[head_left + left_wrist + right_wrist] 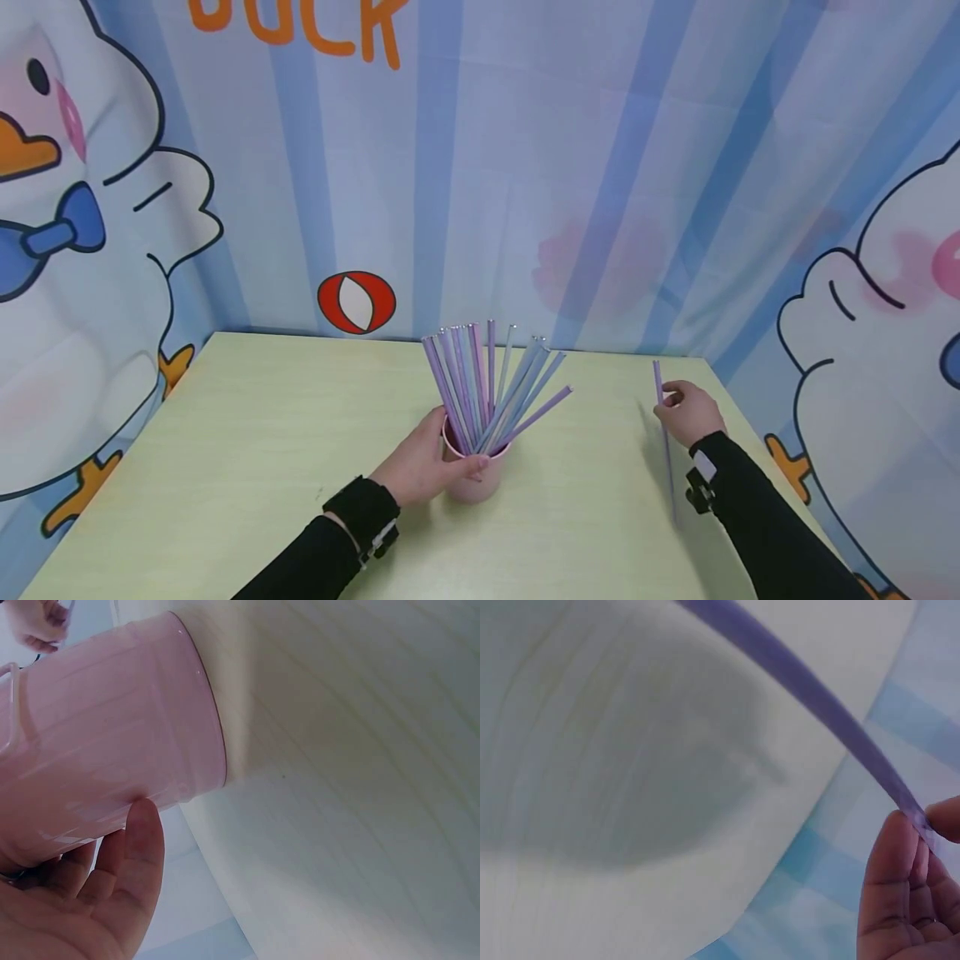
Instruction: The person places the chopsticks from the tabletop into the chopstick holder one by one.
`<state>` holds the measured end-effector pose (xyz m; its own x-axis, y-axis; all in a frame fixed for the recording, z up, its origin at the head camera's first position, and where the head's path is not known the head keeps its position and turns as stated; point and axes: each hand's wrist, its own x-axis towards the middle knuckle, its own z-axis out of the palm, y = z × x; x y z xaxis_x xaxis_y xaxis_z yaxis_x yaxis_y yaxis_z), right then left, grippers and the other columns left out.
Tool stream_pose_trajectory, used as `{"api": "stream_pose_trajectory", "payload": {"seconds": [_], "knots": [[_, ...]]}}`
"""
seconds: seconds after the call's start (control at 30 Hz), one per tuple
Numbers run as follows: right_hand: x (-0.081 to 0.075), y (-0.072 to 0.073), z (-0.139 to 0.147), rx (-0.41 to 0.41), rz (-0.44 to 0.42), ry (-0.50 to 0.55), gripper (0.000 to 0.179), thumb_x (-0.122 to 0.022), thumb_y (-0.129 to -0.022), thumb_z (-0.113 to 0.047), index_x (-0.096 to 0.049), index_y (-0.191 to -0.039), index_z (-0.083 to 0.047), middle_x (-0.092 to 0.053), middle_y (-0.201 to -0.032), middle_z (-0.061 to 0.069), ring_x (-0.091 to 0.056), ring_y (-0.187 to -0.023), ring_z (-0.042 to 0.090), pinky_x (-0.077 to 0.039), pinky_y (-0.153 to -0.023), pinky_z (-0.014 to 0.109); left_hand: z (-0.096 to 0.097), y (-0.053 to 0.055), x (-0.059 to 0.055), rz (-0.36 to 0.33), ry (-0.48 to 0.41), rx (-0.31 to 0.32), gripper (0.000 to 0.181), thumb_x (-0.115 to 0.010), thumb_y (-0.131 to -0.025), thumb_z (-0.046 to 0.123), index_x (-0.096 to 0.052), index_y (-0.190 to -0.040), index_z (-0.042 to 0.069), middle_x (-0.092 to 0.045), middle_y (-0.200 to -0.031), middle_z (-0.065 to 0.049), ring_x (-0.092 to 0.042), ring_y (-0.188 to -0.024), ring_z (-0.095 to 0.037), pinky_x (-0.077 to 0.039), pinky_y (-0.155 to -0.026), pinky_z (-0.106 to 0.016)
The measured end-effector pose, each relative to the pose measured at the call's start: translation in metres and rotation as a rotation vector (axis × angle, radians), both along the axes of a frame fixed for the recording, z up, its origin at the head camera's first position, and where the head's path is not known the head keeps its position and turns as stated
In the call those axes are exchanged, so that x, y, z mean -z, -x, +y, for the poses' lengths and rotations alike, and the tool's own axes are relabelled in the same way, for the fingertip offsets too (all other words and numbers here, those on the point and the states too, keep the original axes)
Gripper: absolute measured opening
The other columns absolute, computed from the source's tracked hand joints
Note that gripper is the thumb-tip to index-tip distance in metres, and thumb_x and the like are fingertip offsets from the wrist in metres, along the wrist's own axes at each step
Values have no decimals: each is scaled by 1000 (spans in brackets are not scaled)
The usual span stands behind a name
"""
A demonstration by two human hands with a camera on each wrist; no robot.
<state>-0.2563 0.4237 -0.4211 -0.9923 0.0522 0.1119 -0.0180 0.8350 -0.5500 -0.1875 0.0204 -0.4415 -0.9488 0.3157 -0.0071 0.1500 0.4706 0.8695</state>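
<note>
A pink cup (478,487) stands on the table, filled with several purple, blue and pink straws (461,375) that fan out above its rim. My left hand (423,467) grips the cup from the left, thumb across the near side. In the left wrist view the cup wall (120,712) looks smooth and glossy, with part of a handle (9,705) at the edge. Off to the right, my right hand (690,414) pinches a single purple straw (667,467) near its upper part. The right wrist view shows this straw (802,686) between thumb and fingertips.
The pale wood-grain table (300,417) ends at a back edge against a blue striped curtain (480,208) printed with cartoon ducks. A red and white ball print (356,302) sits low on the curtain. The table's right edge runs close beside my right hand.
</note>
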Motion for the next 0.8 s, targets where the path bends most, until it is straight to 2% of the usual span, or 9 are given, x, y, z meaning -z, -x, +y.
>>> {"api": "stream_pose_trajectory", "payload": {"seconds": [0.17, 0.23, 0.43, 0.53, 0.8], "knots": [[-13, -4, -15, -3, 50, 176, 44, -53, -96, -9, -43, -136, 9, -55, -107, 22, -61, -93, 37, -58, -73, 41, 0, 0, 0, -6, 2, -6, 99, -75, -71, 61, -28, -149, 23, -40, -148, -2, -38, -135, -25, -24, -112, -61], [-18, -7, -23, 3, 81, 245, 44, -52, -97, -9, -42, -136, 9, -54, -108, 21, -60, -94, 34, -59, -74, 38, 0, 0, 0, -8, 4, -8, 99, -75, -70, 61, -28, -149, 23, -40, -148, -2, -38, -135, -25, -24, -112, -61], [-29, -16, -49, 21, 175, 434, 44, -56, -95, -7, -43, -134, 7, -53, -104, 15, -59, -79, 6, -58, -68, 19, 1, 0, 2, -4, 5, -5, 97, -74, -71, 60, -29, -149, 23, -41, -147, -2, -40, -134, -25, -26, -112, -61], [-34, -21, -63, 6, 219, 541, 44, -58, -95, -6, -42, -133, 7, -53, -103, 15, -59, -74, -1, -57, -67, 14, 1, 0, 2, 3, 8, -3, 97, -74, -72, 61, -29, -149, 23, -41, -148, -2, -39, -135, -25, -25, -112, -61], [-48, -35, -92, -48, 306, 804, 42, -59, -94, 0, -39, -130, 6, -51, -101, 10, -63, -75, 5, -58, -70, 16, 1, -1, 1, 6, 18, -6, 98, -72, -72, 62, -29, -150, 21, -40, -149, -4, -38, -136, -25, -25, -112, -59]]}}
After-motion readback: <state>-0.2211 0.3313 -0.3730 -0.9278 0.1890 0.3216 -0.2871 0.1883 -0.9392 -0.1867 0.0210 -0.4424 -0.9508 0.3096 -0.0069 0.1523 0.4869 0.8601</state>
